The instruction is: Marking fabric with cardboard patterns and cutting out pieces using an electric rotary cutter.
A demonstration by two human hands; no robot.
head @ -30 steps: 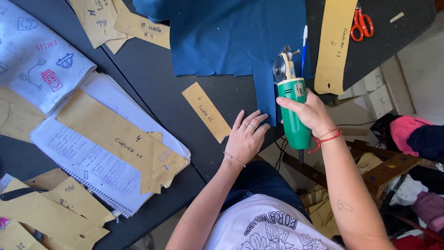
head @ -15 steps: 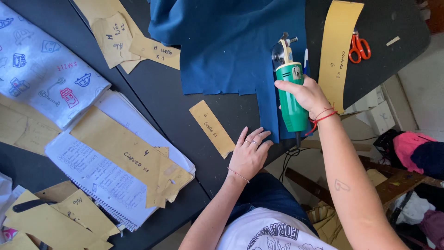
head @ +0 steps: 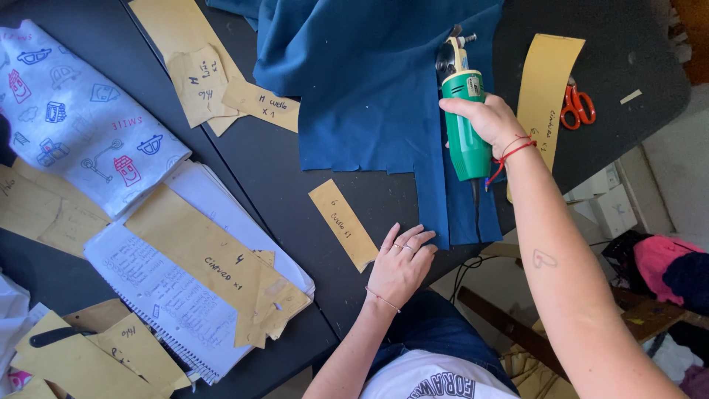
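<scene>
Cutter (head: 464, 111) on cloth (head: 369, 81), paper strip (head: 343, 224) left, scissors (head: 576, 106) right.

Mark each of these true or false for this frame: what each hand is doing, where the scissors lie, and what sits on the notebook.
1. The right hand grips a green electric fabric cutter. True.
2. The cutter stands on white printed cloth. False: it is on the blue fabric; the white printed cloth lies far off on the other side of the table.
3. The left hand lies flat on the black table, its fingers at the edge of the blue fabric. True.
4. The orange-handled scissors are in the left hand. False: they lie on the table beyond the right hand, beside a long tan paper pattern strip.
5. A tan paper pattern piece lies across the open spiral notebook. True.
</scene>
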